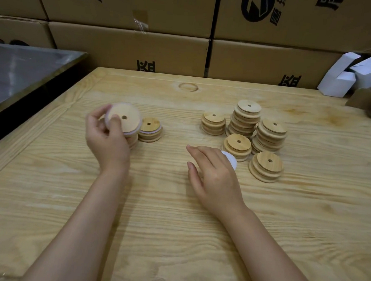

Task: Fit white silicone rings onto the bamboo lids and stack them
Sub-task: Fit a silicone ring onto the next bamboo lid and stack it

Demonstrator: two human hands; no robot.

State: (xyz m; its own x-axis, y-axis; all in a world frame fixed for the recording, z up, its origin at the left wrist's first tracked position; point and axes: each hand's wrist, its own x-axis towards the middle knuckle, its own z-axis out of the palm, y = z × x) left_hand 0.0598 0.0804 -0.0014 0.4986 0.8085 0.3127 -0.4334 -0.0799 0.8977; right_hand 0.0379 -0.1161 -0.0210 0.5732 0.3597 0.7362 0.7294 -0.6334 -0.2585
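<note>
My left hand [106, 135] grips a round bamboo lid [125, 120] with a white silicone ring around its rim, tilted up above the table. Just right of it stands a short stack of ringed lids [150, 129], and another stack sits partly hidden behind my left hand. My right hand [213, 174] lies with relaxed fingers over white silicone rings [230, 160] on the table; how many lie beneath it is hidden. Several stacks of plain bamboo lids [246, 120] stand to the right of that hand, the nearest stack [266, 167] close by my right wrist side.
The wooden table [175, 226] ends at the back against stacked cardboard boxes [129, 48]. A metal-topped surface [21, 71] lies to the left. Folded white cartons [355, 74] and a small brown box [369, 103] sit at the back right corner.
</note>
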